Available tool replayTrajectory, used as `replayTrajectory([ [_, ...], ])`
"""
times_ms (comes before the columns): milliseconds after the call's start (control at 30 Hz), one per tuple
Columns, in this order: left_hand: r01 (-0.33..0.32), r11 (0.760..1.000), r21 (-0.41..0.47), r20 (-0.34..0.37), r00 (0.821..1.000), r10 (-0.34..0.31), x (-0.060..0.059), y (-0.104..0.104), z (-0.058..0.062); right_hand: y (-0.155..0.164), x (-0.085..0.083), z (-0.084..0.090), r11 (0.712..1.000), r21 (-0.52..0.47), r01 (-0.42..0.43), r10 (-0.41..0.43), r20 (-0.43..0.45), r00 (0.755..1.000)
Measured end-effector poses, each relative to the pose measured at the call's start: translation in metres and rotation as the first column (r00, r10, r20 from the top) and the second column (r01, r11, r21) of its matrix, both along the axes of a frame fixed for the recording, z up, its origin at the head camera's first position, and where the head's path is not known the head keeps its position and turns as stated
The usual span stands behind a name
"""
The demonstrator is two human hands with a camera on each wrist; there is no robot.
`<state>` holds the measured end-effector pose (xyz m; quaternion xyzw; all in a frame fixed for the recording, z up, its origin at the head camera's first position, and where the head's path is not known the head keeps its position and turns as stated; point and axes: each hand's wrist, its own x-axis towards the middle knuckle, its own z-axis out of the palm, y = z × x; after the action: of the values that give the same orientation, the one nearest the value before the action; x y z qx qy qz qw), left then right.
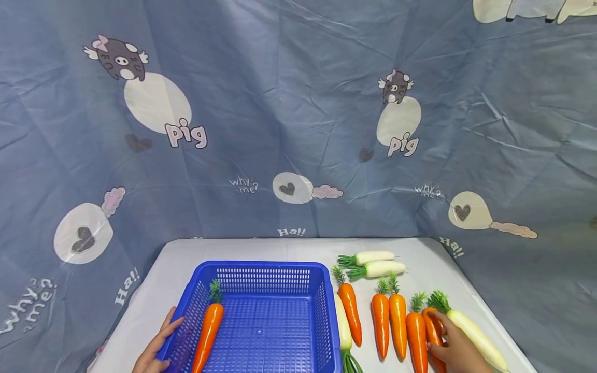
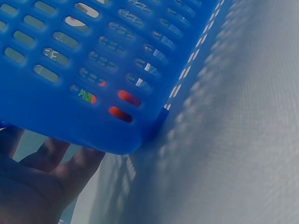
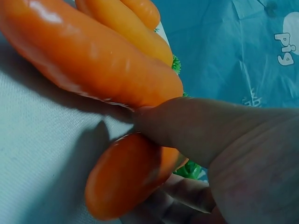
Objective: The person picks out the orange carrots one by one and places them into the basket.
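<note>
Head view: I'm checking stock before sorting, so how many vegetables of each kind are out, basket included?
Carrots: 6, one in the blue basket, five on the table, the rightmost under the right hand.
White radishes: 4, first at.
Total: 10.

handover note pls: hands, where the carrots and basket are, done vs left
Left hand: fingers straight against the outer left wall of the blue basket.
Right hand: thumb and fingers pinch the rightmost carrot, which lies on the white table.
Done: one carrot in the basket, along its left side.
Left, judging by the layout: five carrots right of the basket, including the pinched one; one leans on the basket's right wall. Four white radishes also lie out, two at the back.
</note>
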<state>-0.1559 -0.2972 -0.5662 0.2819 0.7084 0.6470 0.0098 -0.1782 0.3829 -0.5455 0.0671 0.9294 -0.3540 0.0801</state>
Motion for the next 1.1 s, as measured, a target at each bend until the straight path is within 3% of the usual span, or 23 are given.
replayTrajectory([
  [233,0.021,0.999,0.032,0.088,0.996,-0.024,-0.003,-0.002,0.0,0.001,-0.002,0.0,1.0,0.008,0.03,-0.031,0.047,0.998],
  [433,0.066,0.998,0.015,0.051,0.997,-0.066,-0.012,-0.008,-0.008,0.003,-0.001,-0.003,0.999,-0.019,0.039,-0.039,0.037,0.999],
  [567,0.109,0.994,0.008,0.108,0.988,-0.109,-0.017,-0.014,-0.012,0.003,-0.001,-0.005,0.997,-0.055,0.061,-0.058,0.051,0.997],
  [667,0.132,0.991,0.007,0.109,0.985,-0.133,-0.018,-0.015,-0.013,0.002,-0.002,-0.004,0.995,-0.049,0.085,-0.08,0.097,0.992],
  [767,0.118,0.993,-0.002,0.086,0.989,-0.117,-0.016,-0.014,-0.011,0.002,-0.004,-0.004,0.993,-0.06,0.102,-0.094,0.124,0.988],
  [833,0.075,0.997,-0.023,0.094,0.993,-0.073,-0.013,-0.011,-0.008,0.002,-0.004,-0.005,0.992,-0.071,0.108,-0.098,0.123,0.987],
  [933,0.027,0.999,-0.022,0.263,0.965,-0.02,-0.002,-0.007,-0.001,0.003,-0.002,-0.008,0.987,-0.115,0.111,-0.1,0.096,0.99],
  [1000,-0.026,0.999,-0.04,0.313,0.949,0.037,0.002,-0.003,0.003,0.003,0.0,-0.008,0.981,-0.16,0.109,-0.099,0.071,0.993],
  [1067,-0.026,1.0,-0.007,0.382,0.924,0.027,0.005,-0.003,0.005,0.002,0.002,-0.008,0.976,-0.192,0.103,-0.097,0.041,0.994],
  [1100,-0.04,0.999,-0.016,0.346,0.937,0.044,0.004,-0.002,0.005,0.002,0.003,-0.008,0.975,-0.2,0.101,-0.097,0.028,0.995],
])
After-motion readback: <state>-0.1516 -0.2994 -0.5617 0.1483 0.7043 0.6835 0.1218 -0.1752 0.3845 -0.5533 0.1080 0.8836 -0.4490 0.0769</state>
